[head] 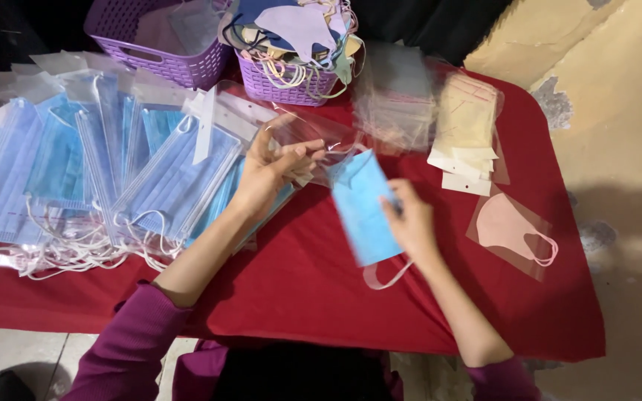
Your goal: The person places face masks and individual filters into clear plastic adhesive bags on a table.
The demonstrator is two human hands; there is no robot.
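Two lilac plastic lattice baskets stand at the back. One pink moulded mask in a clear sleeve lies alone. One loose blue pleated mask is held (the bagged blue ones overlap, uncountable).

left hand: fingers pinching | right hand: apparently gripping

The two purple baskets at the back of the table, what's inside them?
The right basket holds a heap of coloured masks with loops hanging over its rim. The left basket shows pale packets on top; anything beneath either pile is covered.
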